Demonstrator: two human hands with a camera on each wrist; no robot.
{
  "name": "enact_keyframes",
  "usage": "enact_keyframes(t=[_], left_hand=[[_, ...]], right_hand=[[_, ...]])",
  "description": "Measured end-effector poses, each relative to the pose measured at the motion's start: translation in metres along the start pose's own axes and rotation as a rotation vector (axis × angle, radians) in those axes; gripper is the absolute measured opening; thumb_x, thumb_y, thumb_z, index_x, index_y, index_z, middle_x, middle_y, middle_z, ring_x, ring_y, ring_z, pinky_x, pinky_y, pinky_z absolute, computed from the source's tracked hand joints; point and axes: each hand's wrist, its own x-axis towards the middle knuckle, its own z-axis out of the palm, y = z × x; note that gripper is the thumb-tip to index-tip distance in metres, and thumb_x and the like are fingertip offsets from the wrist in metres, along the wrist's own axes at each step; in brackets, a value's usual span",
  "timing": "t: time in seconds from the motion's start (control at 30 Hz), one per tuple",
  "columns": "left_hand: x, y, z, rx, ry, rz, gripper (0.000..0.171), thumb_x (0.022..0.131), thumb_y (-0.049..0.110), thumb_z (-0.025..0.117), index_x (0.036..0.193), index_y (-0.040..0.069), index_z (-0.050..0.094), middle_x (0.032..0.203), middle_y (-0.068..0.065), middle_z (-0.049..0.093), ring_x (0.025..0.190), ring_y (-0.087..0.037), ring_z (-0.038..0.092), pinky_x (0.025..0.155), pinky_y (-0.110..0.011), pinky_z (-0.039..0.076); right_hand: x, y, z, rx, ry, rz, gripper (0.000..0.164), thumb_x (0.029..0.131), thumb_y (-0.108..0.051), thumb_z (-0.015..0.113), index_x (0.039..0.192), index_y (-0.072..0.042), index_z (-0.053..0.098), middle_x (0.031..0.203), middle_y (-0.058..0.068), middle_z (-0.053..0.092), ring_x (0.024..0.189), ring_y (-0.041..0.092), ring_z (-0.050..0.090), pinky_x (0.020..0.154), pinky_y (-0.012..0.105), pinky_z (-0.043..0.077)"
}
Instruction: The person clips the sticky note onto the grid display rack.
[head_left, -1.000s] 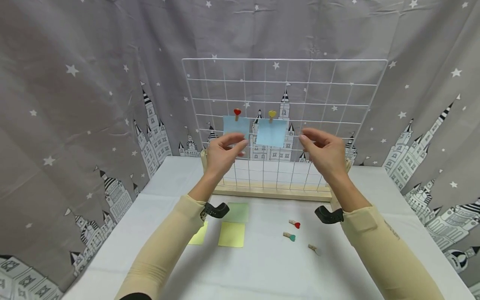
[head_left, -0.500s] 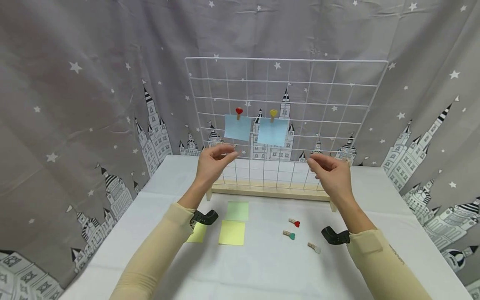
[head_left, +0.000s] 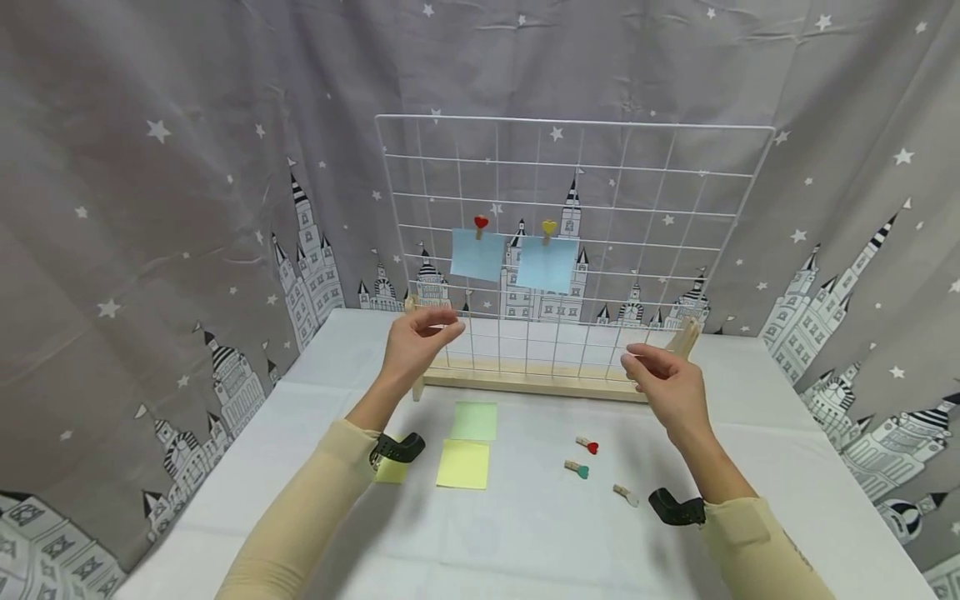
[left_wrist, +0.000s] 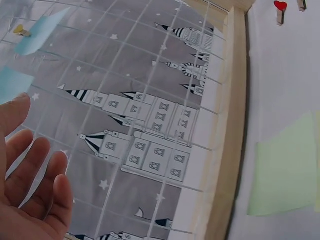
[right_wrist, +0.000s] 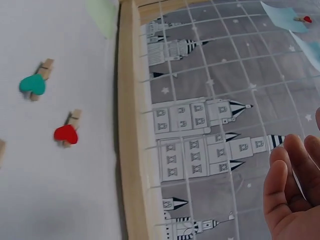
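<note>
A white wire grid (head_left: 637,183) stands upright in a wooden base (head_left: 540,383). Two blue paper notes hang on it: the left note (head_left: 477,255) under a red heart clothespin (head_left: 481,225), the right note (head_left: 547,265) under a yellow heart clothespin (head_left: 549,229). My left hand (head_left: 416,346) hovers before the grid's lower left, fingers loosely bent around nothing. On the other side, my right hand (head_left: 670,387) hangs in the air near the base's right end, also holding nothing. Loose fingers of the left hand (left_wrist: 35,185) and right hand (right_wrist: 295,190) show in the wrist views.
On the white table lie a green note (head_left: 475,421), a yellow note (head_left: 462,464) and another yellow note (head_left: 392,472) partly behind the left wrist. To their right are clothespins with a red heart (head_left: 588,445), a green heart (head_left: 577,469) and a pale heart (head_left: 626,495).
Both hands have drawn down and outward, away from the hanging blue notes. The left note, partly covered by the left hand before, is now in full sight.
</note>
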Motion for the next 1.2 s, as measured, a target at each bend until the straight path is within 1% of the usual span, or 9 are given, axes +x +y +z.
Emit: enact_keyframes(t=[0.17,0.27,0.43,0.63,0.7,0.77,0.97,1.07,1.2], left_hand=[[-0.007,-0.01,-0.001,-0.008,-0.021,-0.044,0.038,0.089,0.041,0.081,0.118,0.017,0.075,0.119,-0.006,0.075,0.105,-0.024,0.072,0.085,-0.03,0.056],[-0.01,-0.018,0.0,0.003,-0.025,-0.062,0.039,0.089,0.042,0.081,0.119,0.018,0.075,0.118,-0.007,0.074,0.105,-0.025,0.071,0.085,-0.03,0.056],[-0.016,-0.032,0.004,0.029,-0.009,-0.098,0.039,0.089,0.041,0.082,0.119,0.017,0.075,0.112,-0.007,0.075,0.103,-0.025,0.071,0.082,-0.03,0.055],[-0.023,-0.049,0.009,0.059,-0.01,-0.168,0.042,0.088,0.041,0.082,0.12,0.014,0.075,0.109,-0.007,0.075,0.103,-0.026,0.072,0.079,-0.03,0.054],[-0.025,-0.055,0.012,0.067,-0.011,-0.176,0.041,0.089,0.038,0.082,0.12,0.013,0.075,0.109,-0.008,0.075,0.103,-0.027,0.072,0.079,-0.029,0.055],[-0.027,-0.06,0.013,0.082,-0.012,-0.173,0.04,0.089,0.037,0.082,0.12,0.013,0.075,0.108,-0.008,0.075,0.102,-0.027,0.072,0.08,-0.03,0.055],[-0.031,-0.074,0.016,0.107,-0.032,-0.177,0.039,0.089,0.032,0.082,0.119,0.009,0.075,0.104,-0.007,0.075,0.099,-0.024,0.072,0.081,-0.029,0.056],[-0.034,-0.082,0.017,0.095,-0.047,-0.196,0.041,0.089,0.03,0.082,0.121,0.007,0.074,0.105,-0.008,0.076,0.097,-0.022,0.072,0.077,-0.027,0.055],[-0.038,-0.091,0.018,0.093,-0.062,-0.227,0.037,0.088,0.032,0.084,0.117,0.01,0.075,0.107,-0.008,0.076,0.092,-0.019,0.072,0.07,-0.029,0.056]], right_hand=[[-0.007,0.008,-0.003,-0.033,0.004,0.048,0.049,0.098,-0.045,0.069,0.136,-0.014,0.068,0.124,0.015,0.072,0.089,-0.005,0.064,0.079,0.015,0.055],[-0.011,0.013,-0.005,-0.03,0.002,0.08,0.05,0.097,-0.046,0.07,0.136,-0.015,0.068,0.123,0.014,0.072,0.089,-0.001,0.065,0.078,0.016,0.055],[-0.016,0.024,-0.005,-0.027,-0.004,0.115,0.048,0.097,-0.045,0.071,0.134,-0.015,0.069,0.111,0.008,0.073,0.088,0.01,0.066,0.074,0.019,0.054],[-0.024,0.039,0.002,-0.003,-0.034,0.144,0.045,0.097,-0.038,0.073,0.132,-0.011,0.069,0.102,0.002,0.074,0.086,0.01,0.066,0.075,0.023,0.057],[-0.027,0.043,0.004,0.007,-0.046,0.15,0.044,0.097,-0.036,0.073,0.132,-0.009,0.069,0.103,0.003,0.074,0.087,0.011,0.066,0.076,0.023,0.057],[-0.029,0.046,0.008,0.009,-0.052,0.159,0.043,0.097,-0.035,0.073,0.131,-0.009,0.07,0.103,0.002,0.075,0.091,0.016,0.067,0.076,0.024,0.058],[-0.031,0.054,0.017,0.05,-0.067,0.164,0.039,0.097,-0.03,0.074,0.126,-0.005,0.071,0.091,-0.004,0.073,0.09,0.026,0.068,0.073,0.025,0.057],[-0.033,0.058,0.021,0.059,-0.084,0.173,0.039,0.097,-0.03,0.075,0.126,-0.004,0.071,0.092,0.001,0.074,0.089,0.027,0.067,0.072,0.024,0.056],[-0.035,0.063,0.026,0.039,-0.105,0.188,0.04,0.097,-0.03,0.074,0.126,-0.004,0.071,0.1,0.011,0.075,0.089,0.024,0.066,0.072,0.024,0.056]])
